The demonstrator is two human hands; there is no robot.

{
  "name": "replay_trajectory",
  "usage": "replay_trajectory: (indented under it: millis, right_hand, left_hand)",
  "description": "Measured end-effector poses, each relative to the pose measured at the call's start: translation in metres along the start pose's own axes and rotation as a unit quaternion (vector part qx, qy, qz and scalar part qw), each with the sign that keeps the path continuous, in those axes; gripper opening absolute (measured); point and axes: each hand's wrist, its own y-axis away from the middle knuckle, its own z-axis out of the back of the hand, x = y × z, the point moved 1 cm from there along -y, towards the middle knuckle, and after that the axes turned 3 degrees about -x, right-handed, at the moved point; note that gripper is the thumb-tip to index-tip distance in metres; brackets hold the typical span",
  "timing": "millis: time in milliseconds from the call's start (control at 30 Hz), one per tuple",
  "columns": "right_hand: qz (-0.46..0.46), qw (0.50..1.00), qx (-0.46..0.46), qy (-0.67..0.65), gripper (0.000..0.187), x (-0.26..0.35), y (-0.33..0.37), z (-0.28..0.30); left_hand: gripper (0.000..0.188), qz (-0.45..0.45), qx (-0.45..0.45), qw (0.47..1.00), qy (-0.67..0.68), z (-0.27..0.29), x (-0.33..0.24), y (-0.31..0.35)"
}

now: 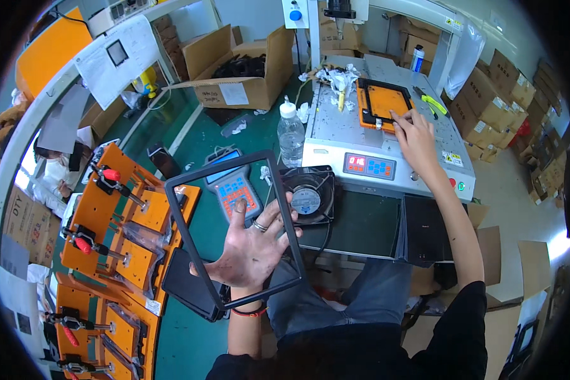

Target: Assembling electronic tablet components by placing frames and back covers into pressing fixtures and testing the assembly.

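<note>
A thin black rectangular frame stands tilted in front of me, held by my left hand. The palm faces up, with fingers curled at the frame's right side and smudges on the skin. My right hand reaches to the machine's bed, its fingers bent onto the near right corner of an orange fixture. Black edging lines this fixture, and a small metal piece sits on its near edge. What lies under those fingertips is partly hidden. Below the left hand, a black flat panel rests on the green table.
Orange clamp jigs with red handles line the left side. A clear bottle, a black fan and a handheld keypad stand mid-table. Crumpled tissue and a green cutter lie on the machine bed; an open carton stands behind.
</note>
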Motion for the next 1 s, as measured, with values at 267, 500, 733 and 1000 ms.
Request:
replay_trajectory:
  millis: [267, 500, 733, 1000]
  right_hand:
    - [0.129, 0.987, 0.015, -0.095, 0.026, 0.068, -0.024, -0.016]
    - [-0.12, 0.977, 0.161, 0.072, 0.026, 0.074, -0.116, -0.13]
    - [-0.282, 0.945, 0.11, -0.125, 0.031, 0.067, -0.142, -0.127]
    - [-0.204, 0.974, 0.017, -0.093, 0.031, 0.013, -0.191, -0.112]
  left_hand:
    - [0.099, -0.012, -0.074, 0.996, -0.05, 0.002, 0.021, 0.038]
    - [0.093, 0.019, -0.084, 0.991, -0.099, -0.016, 0.032, 0.061]
    - [0.094, -0.008, -0.191, 0.964, -0.183, -0.015, 0.004, 0.1]
    - [0.099, 0.03, -0.169, 0.961, -0.216, -0.014, 0.001, 0.099]
